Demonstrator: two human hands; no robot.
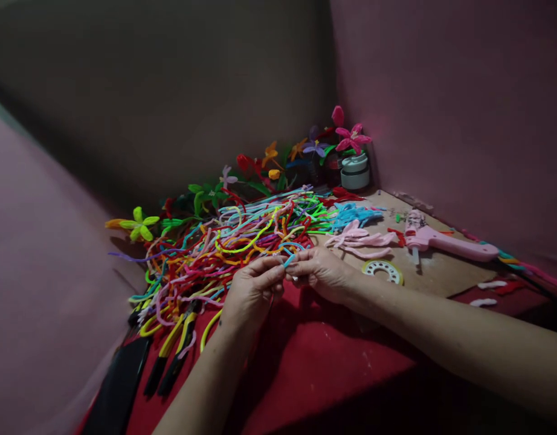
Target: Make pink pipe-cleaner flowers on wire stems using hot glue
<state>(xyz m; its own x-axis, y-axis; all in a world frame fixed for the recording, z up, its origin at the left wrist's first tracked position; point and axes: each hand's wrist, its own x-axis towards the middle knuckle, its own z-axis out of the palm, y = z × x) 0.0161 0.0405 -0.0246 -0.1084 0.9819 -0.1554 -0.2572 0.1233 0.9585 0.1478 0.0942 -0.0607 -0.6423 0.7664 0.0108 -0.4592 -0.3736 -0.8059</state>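
Note:
A light-blue pipe cleaner [289, 261] is pinched between both hands, bent into a loop above the fingers. My left hand [260, 281] closes thumb and forefinger on one part of it. From the right, my right hand [321, 272] grips it close by, fingertips almost touching the left ones. Just beyond the hands spreads a large heap of many-coloured pipe cleaners [201, 254]. Bent blue pieces [355, 214] and pale pink petal shapes [362, 240] lie to the right of the heap.
A pink glue gun [455, 244] rests on a brown board [435, 278], near a roll of tape [382, 272]. Yellow-and-black pliers [174, 347] and a black flat object [118, 386] lie at left. Fuzzy flowers [353, 139] and a pale round container [354, 172] stand along the wall.

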